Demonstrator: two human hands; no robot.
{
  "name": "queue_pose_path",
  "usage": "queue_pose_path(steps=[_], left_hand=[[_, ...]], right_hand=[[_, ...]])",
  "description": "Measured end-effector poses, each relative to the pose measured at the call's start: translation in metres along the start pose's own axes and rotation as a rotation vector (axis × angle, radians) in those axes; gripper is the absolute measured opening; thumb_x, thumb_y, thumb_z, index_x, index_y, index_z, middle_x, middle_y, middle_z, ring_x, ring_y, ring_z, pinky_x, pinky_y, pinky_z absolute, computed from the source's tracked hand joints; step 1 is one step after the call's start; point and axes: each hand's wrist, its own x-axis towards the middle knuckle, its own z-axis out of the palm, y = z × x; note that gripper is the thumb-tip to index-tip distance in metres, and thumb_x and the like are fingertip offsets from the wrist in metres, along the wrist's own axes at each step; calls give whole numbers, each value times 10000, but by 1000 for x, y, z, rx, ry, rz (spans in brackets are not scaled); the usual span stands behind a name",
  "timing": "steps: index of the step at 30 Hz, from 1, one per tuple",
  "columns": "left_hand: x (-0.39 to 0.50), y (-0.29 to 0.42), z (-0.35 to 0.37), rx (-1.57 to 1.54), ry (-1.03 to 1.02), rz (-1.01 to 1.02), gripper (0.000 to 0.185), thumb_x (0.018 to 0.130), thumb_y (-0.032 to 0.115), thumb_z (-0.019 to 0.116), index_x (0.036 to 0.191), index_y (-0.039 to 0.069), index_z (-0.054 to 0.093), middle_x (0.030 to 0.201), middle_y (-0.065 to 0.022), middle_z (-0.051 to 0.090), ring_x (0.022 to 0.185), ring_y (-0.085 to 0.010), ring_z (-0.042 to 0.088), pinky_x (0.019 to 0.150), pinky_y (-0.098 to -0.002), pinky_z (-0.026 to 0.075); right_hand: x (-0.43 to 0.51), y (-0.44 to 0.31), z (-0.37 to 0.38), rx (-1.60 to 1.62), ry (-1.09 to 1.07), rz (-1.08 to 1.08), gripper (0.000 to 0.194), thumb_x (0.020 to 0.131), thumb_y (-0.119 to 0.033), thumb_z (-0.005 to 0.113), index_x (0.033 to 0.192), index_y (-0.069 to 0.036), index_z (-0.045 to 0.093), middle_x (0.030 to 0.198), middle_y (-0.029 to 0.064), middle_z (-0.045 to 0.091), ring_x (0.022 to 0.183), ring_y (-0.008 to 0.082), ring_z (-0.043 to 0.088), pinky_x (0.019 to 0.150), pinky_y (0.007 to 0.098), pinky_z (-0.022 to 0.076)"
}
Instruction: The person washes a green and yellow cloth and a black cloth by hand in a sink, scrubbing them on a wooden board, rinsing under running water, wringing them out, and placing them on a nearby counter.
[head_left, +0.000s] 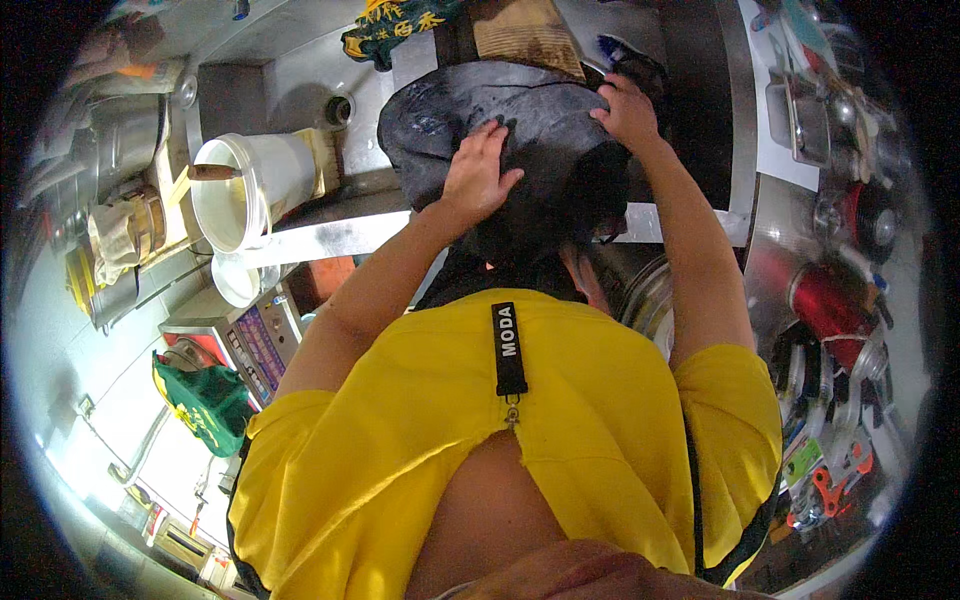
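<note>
A black, wet-looking bag or similar soft item (525, 105) is draped over the front rim of a metal sink (337, 236). My left hand (480, 169) lies palm down on its middle, fingers slightly spread and thumb out. At its right edge, my right hand (628, 112) has the thumb on the black surface and the fingers at the border. A brown ridged board, like a washboard (525, 37), stands behind the black item and is partly covered by it. Beside my right hand is a dark object with a blue edge (626, 52), too unclear to name.
On the left, a white plastic bucket (292, 169) has a brown-handled tool in its mouth. A drain (339, 110) shows in the basin. Behind lies a green cloth with yellow writing (401, 26). A red cylindrical container (832, 307) and metal utensils crowd the right side.
</note>
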Motion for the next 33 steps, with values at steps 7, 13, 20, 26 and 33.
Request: queue_pose_path(steps=[7,13,20,26,33], left_hand=[[46,4,9,275,126,-142,816,698,400,745,1346,50,391,1399,-203,353,1333,-390,266,1055,-517,264],[94,18,-26,-542,210,-321,238,783,88,624,1017,75,581,988,-135,636,924,-337,601,828,-360,453],[143,70,-55,-1970,57,-407,338,964,257,376,1157,58,570,1170,-126,599,1046,-274,581,948,-412,459],[135,24,-50,-2280,57,-441,337,945,295,413,1114,70,599,1112,-117,632,1016,-280,594,953,-421,455],[175,23,-60,-2259,177,-212,322,942,278,409,1163,110,572,1203,-86,590,1121,-251,536,1027,-392,382]], right_hand=[[-67,-25,-63,376,355,-40,235,697,-144,720,865,-102,561,926,77,610,834,330,625,678,417,509],[-69,-16,-148,465,907,-105,275,487,124,516,641,-77,410,700,88,510,655,269,522,566,308,419],[-74,-41,-144,384,821,-196,311,441,49,655,646,-85,464,797,116,576,740,312,583,603,387,475],[-24,-7,-100,614,-74,-188,144,806,-194,652,857,-61,628,924,94,663,877,223,643,771,343,505],[170,74,-119,1400,233,-145,413,875,-315,621,1165,-32,541,1104,58,564,997,199,562,877,307,444]])
